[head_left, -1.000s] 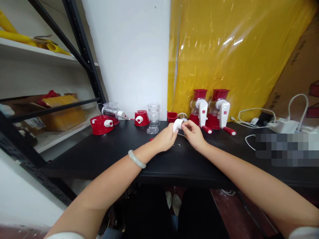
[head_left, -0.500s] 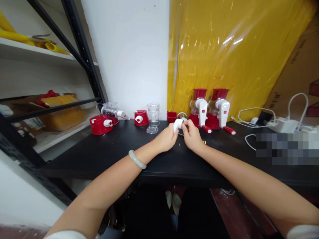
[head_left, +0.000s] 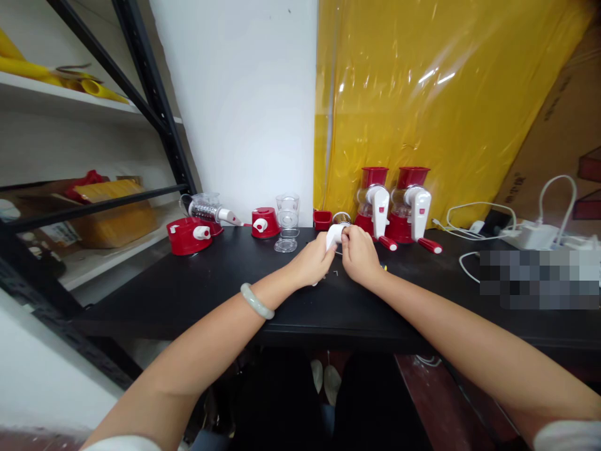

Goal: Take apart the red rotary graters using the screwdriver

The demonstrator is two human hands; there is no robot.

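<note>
My left hand (head_left: 312, 260), with a pale bangle on the wrist, is wrapped round a white crank handle (head_left: 334, 236) held just above the table. The fingers of my right hand (head_left: 360, 254) are closed at the handle's round hub end; any small part between them is hidden. Just behind the hands sits a metal grater drum (head_left: 342, 218), partly covered by them. A small red hopper (head_left: 322, 220) stands beside the drum. Right of it are two assembled rotary graters, one nearer (head_left: 374, 203) and one farther right (head_left: 412, 203), each with a white crank and red grip.
Red grater bases (head_left: 189, 236) (head_left: 265, 223) and clear plastic parts (head_left: 287, 222) stand on the black table (head_left: 225, 275). Another drum with a crank (head_left: 211, 212) lies at the left. White cables and a power adapter (head_left: 539, 235) occupy the right side. A metal shelf rack (head_left: 164, 119) rises at left.
My right hand has turned, its fingers now curled more tightly against the hub. The white handle has tilted a little in my left hand, its lower end now showing beneath it.
</note>
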